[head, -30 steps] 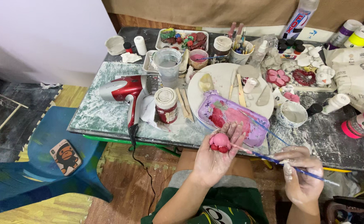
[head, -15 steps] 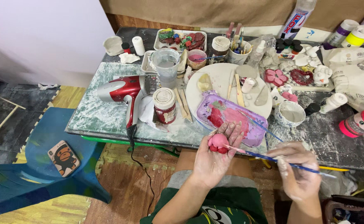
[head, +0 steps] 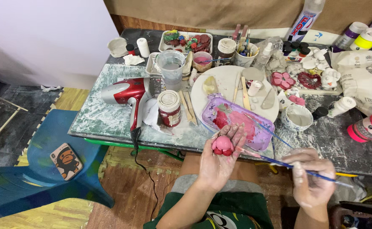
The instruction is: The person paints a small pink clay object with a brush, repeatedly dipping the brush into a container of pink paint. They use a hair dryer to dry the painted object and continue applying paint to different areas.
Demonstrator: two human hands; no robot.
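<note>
My left hand is raised palm up near the table's front edge and holds a small pink and red clay figure in its fingers. My right hand grips a thin blue-handled paintbrush, whose tip rests against the figure's right side. Just beyond the figure lies a purple paint palette tray smeared with pink and red paint. It overlaps a round white plate that carries sticks and small tools.
A red hair dryer lies at the table's left, its cord hanging over the edge. A clear cup of water, a red jar, paint bottles, a white bowl and clay pieces crowd the table. A blue chair holding a phone stands at the left.
My left hand has turned the figure slightly and lifted it a little. The brush stays against it. Nothing else moved.
</note>
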